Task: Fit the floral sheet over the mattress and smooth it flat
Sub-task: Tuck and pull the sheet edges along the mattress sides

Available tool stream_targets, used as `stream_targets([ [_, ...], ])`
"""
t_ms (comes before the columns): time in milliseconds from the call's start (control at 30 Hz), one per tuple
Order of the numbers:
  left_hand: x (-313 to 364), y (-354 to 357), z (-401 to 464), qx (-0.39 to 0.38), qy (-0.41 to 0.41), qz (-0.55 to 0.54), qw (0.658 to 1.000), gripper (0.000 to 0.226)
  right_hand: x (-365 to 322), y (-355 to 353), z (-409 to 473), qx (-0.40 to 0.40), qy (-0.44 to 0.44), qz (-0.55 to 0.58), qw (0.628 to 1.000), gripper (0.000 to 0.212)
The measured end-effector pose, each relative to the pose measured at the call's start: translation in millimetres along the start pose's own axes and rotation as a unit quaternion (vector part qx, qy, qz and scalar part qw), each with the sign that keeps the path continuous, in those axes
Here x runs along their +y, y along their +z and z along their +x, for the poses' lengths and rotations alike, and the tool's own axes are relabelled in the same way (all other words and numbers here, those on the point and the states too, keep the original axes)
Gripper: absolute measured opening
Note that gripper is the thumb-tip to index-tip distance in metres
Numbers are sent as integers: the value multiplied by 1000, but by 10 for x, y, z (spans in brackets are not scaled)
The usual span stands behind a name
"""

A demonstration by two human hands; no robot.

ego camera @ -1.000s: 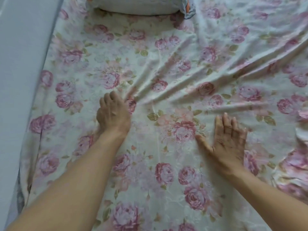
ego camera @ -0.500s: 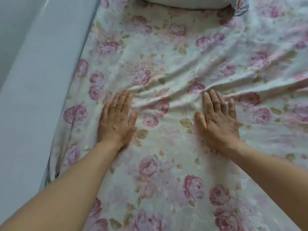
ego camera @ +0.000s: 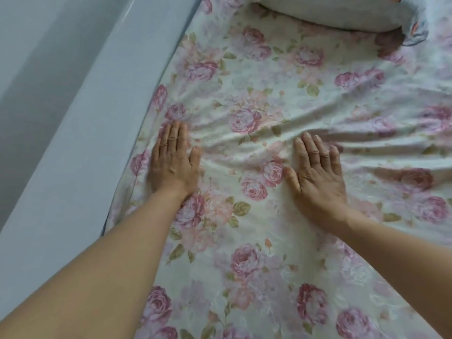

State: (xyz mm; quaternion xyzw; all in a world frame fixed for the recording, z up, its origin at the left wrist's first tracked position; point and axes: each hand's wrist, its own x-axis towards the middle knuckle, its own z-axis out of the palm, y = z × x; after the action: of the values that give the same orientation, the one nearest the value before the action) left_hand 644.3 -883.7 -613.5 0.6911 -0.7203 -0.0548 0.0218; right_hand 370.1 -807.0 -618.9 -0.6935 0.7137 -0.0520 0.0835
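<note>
The floral sheet (ego camera: 256,99), cream with pink roses, covers the mattress across most of the view. My left hand (ego camera: 174,160) lies flat on it near the sheet's left edge, fingers straight and together. My right hand (ego camera: 315,170) presses flat on the sheet toward the middle, fingers straight, thumb spread. A band of wrinkles runs between and beyond the two hands, fanning out to the right. The sheet below my hands lies smooth. The mattress itself is hidden under the sheet.
A pale blue-grey wall or bed side (ego camera: 80,133) runs diagonally along the sheet's left edge. A light pillow (ego camera: 330,11) lies at the top of the bed, with a patterned corner at its right end.
Both hands have slid forward over the sheet, the left toward the sheet's left edge. The left hand's fingers went from curled to flat. The view shifted left, showing more of the wall.
</note>
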Motion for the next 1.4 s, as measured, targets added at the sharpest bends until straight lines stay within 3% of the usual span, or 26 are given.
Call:
stream_targets([
  [167,-50,-27,184,28,-19,-21,999,64,-110,-20,228,28,-43,46,998,65],
  [367,-16,-11,161,81,-26,-41,996,63,-914,-252,1048,106,-99,179,973,32],
  [500,-43,15,173,83,-32,-40,995,64,-1754,-380,1820,32,-1,365,930,27],
  [567,-43,21,173,77,-42,-68,994,65,-2084,-398,2099,-16,38,401,915,24],
  [733,-25,-15,173,82,-49,-104,990,66,-2393,-420,2419,-70,114,351,927,9],
  [833,-35,-28,185,77,-51,-104,990,66,-2370,-357,2557,-93,154,342,922,24],
  [933,-25,-49,180,71,-59,-99,991,66,-2319,-314,2570,-48,215,442,869,4],
  [1067,-22,-40,170,68,-70,-99,990,67,-2240,-317,2513,-12,284,567,773,21],
  [1233,-19,-36,156,75,-72,-115,988,70,-2319,-335,2583,-59,353,678,642,23],
  [1333,-19,-24,161,78,-69,-128,986,71,-2410,-403,2619,-72,352,709,607,35],
  [1400,-25,-30,167,78,-74,-127,986,71,-2408,-408,2645,-82,348,724,590,25],
])
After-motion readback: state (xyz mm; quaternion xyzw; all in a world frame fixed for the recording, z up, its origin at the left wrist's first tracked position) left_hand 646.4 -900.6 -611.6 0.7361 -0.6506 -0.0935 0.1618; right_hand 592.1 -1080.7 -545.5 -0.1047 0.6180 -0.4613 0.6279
